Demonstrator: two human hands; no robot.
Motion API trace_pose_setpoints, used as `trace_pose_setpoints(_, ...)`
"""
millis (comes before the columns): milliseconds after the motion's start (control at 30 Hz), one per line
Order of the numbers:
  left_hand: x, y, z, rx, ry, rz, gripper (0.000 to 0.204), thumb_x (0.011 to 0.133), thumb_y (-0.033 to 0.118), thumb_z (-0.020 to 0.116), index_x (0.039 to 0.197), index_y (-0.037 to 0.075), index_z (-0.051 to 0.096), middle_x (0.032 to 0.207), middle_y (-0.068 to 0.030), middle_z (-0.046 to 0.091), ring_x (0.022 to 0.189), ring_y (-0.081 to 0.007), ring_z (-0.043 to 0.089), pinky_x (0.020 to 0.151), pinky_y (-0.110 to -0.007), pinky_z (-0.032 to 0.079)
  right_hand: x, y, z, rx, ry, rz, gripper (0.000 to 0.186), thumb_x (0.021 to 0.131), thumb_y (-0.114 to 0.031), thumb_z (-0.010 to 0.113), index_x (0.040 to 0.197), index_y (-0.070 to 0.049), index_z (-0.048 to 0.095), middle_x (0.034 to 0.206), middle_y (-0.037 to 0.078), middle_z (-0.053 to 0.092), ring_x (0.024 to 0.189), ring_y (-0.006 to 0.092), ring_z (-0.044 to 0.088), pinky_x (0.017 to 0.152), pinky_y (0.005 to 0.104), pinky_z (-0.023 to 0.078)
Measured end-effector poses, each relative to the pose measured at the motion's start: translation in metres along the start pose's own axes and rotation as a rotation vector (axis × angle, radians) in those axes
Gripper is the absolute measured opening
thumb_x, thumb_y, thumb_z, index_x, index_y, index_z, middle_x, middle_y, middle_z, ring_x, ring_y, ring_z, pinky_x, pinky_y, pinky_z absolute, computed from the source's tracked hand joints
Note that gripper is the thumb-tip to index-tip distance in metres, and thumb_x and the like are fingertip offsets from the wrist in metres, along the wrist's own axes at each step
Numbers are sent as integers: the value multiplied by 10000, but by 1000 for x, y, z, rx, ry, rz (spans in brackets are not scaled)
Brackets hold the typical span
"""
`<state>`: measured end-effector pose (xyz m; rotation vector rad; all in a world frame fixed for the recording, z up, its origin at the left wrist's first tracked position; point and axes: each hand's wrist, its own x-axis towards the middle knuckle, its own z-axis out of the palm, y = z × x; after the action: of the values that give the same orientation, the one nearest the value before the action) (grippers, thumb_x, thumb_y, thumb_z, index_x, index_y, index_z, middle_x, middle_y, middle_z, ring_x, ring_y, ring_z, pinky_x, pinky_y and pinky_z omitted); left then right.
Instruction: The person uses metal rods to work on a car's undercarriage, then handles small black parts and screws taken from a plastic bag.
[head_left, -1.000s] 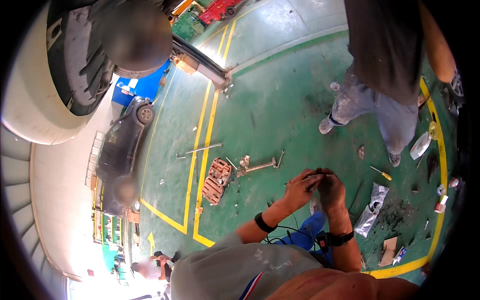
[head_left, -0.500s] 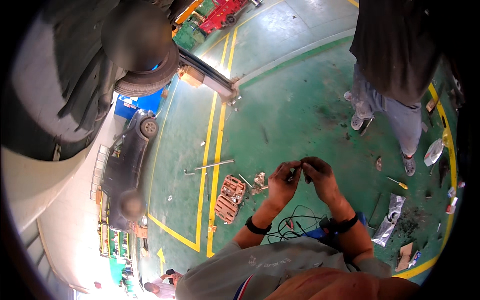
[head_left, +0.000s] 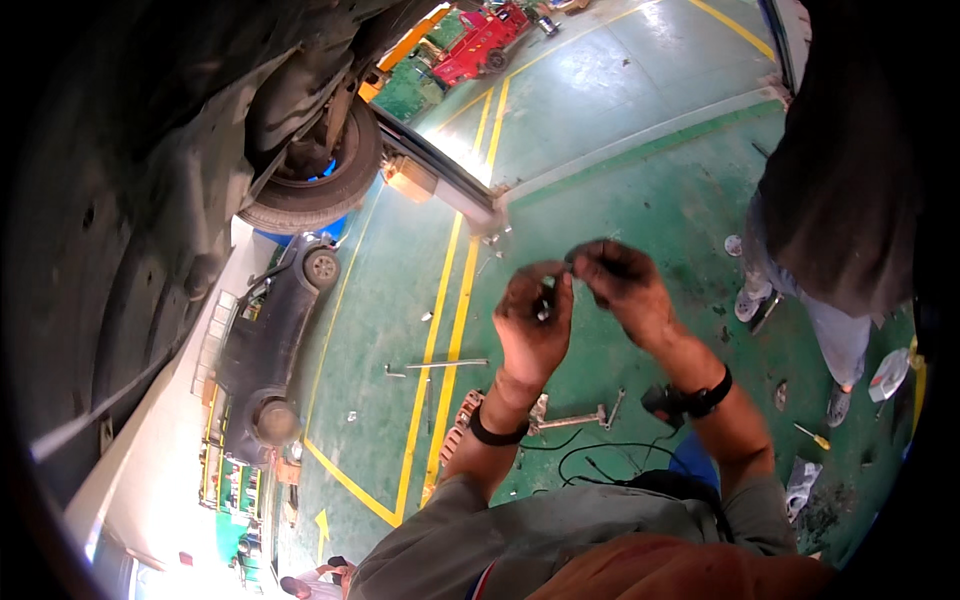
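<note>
My left hand (head_left: 532, 312) and my right hand (head_left: 628, 288) are raised in front of me, fingertips meeting. Both are closed in a pinch around a small dark piece (head_left: 570, 266), too small and too covered by fingers to name. Dark smears cover the fingers. A bright glint shows within the curl of my left hand, but I cannot tell what it is. Below my left wrist, an orange-brown tool case (head_left: 461, 428) lies on the floor, partly covered by my forearm. Metal tools (head_left: 572, 421) and a wrench (head_left: 615, 408) rest on the floor between my forearms.
A raised vehicle's underside (head_left: 150, 200) with a wheel (head_left: 325, 185) fills the upper left. A person (head_left: 845, 180) in a dark top stands at right. A long metal bar (head_left: 445, 363), black cables (head_left: 590, 458) and a screwdriver (head_left: 815, 437) lie on the floor. A dark car (head_left: 265, 350) stands beyond.
My hands have risen and shifted slightly left in the picture, still pinched together. The view has turned, bringing more of the vehicle's underside in and moving the other person toward the right rim.
</note>
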<state>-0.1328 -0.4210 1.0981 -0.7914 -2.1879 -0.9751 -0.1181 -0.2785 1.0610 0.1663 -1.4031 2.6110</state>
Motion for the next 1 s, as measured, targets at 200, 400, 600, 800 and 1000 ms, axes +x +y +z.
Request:
trace_pose_setpoints(200,114,-8,10,-311,129,41,110,930,-44,597,1027,3,576,868,-12,625,653,-16,483,545,-169,378,132,-120,21,-286,170,-586,336,946,-335,614,907,-3,654,684,60,582,631,150,543,621,316,450)
trace_pose_setpoints(400,201,5,28,-631,188,63,144,914,-27,638,1037,12,574,899,1,634,728,-23,527,636,-179,408,189,-237,44,-397,146,-1023,292,946,-236,659,1105,9,669,869,47,678,805,89,576,717,224,471)
trace_pose_setpoints(600,270,7,42,-865,175,284,118,943,40,632,1035,10,565,881,-55,658,574,-52,507,485,-188,394,215,-253,54,-308,6,-1183,244,938,-169,669,1094,18,659,882,7,659,784,64,556,680,203,460)
trace_pose_setpoints(800,310,16,61,-1203,109,375,173,950,72,631,1087,-1,553,948,-119,680,547,-93,530,472,-205,412,217,-256,55,-390,61,-1290,244,924,-184,690,1032,33,665,812,25,652,745,70,568,656,215,468)
trace_pose_setpoints(1000,338,28,70,-1491,13,402,143,958,100,622,1085,56,573,1023,-88,690,551,-82,533,420,-172,373,198,-260,61,-515,187,-1292,221,903,-159,705,989,42,672,798,25,646,732,78,560,643,231,465)
